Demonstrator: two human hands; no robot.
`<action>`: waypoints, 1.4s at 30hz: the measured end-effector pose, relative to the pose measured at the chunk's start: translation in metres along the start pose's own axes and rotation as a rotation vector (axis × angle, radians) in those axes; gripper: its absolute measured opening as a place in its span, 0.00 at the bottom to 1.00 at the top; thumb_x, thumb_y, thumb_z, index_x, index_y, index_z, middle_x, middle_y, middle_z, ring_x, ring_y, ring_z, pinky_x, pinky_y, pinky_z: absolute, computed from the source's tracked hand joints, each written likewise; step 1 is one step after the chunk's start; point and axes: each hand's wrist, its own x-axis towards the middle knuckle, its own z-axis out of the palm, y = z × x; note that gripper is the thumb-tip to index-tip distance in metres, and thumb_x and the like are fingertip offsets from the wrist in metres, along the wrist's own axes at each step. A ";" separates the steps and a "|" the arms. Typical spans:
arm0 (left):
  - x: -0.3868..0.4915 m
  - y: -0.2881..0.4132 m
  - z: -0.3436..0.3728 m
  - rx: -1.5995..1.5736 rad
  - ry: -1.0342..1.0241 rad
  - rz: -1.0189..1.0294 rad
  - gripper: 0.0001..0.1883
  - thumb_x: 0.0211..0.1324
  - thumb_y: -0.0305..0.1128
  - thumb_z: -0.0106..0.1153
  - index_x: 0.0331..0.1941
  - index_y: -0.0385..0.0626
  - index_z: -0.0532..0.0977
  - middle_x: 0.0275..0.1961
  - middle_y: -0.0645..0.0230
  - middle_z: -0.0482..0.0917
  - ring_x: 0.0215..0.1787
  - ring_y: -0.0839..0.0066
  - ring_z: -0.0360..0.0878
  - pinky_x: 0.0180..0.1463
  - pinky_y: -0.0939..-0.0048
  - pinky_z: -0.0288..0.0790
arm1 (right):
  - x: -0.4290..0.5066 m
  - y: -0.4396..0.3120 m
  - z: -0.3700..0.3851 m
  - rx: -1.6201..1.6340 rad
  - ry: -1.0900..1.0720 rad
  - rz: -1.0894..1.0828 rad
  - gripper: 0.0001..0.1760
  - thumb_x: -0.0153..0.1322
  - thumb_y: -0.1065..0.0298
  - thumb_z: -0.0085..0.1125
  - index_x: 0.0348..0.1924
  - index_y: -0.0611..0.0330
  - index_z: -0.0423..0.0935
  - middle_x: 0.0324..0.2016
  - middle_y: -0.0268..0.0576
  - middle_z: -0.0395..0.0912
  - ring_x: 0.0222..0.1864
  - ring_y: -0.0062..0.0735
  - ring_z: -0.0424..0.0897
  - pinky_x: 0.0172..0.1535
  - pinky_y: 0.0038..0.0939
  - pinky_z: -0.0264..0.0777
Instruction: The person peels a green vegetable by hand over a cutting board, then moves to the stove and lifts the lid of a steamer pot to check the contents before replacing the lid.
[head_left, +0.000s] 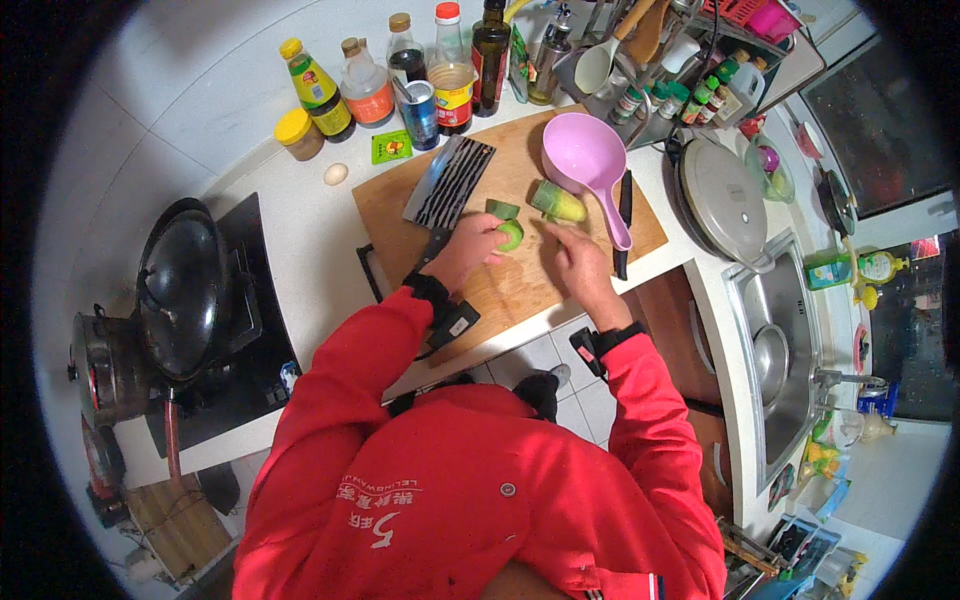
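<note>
My left hand (471, 247) holds a round cut piece of green vegetable (511, 235), perhaps cucumber, above a wooden cutting board (517, 300). Just beyond the fingers lies a darker green chunk (501, 209). My right hand (583, 264) has its index finger extended toward a thicker green-yellow piece (558, 201); whether it grips anything is hidden. A pale sliver shows by that fingertip. The cleaver (451, 180), its blade striped, lies at the board's left, its handle partly behind my left hand. A pink ladle (583, 150) rests at the right, across a black-handled utensil (625, 202).
Sauce bottles (451, 75), a can (420, 116), a green packet (391, 147) and an egg (336, 174) sit behind the board. Left is a lidded wok (184, 292) on the cooktop (262, 322). A lidded pan (724, 199) and a sink (795, 300) are right.
</note>
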 end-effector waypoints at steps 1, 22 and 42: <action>0.000 -0.002 0.000 -0.005 0.020 0.006 0.12 0.58 0.33 0.56 0.43 0.39 0.76 0.42 0.68 0.79 0.40 0.78 0.78 0.42 0.73 0.76 | -0.007 0.005 -0.006 0.007 -0.061 0.111 0.17 0.63 0.76 0.53 0.44 0.55 0.80 0.36 0.49 0.80 0.39 0.47 0.80 0.43 0.38 0.73; 0.005 -0.032 0.033 0.716 0.235 0.448 0.08 0.50 0.31 0.62 0.34 0.42 0.76 0.30 0.60 0.77 0.31 0.65 0.77 0.35 0.65 0.69 | -0.067 0.076 -0.062 0.587 0.340 0.929 0.18 0.68 0.66 0.52 0.50 0.64 0.71 0.23 0.37 0.76 0.22 0.21 0.74 0.25 0.22 0.68; 0.010 -0.045 0.035 0.512 0.250 0.449 0.08 0.51 0.31 0.58 0.32 0.39 0.76 0.31 0.52 0.79 0.35 0.55 0.78 0.38 0.60 0.70 | -0.099 -0.060 -0.005 -0.112 -0.084 0.352 0.24 0.71 0.66 0.50 0.61 0.44 0.68 0.37 0.47 0.75 0.31 0.48 0.79 0.32 0.41 0.75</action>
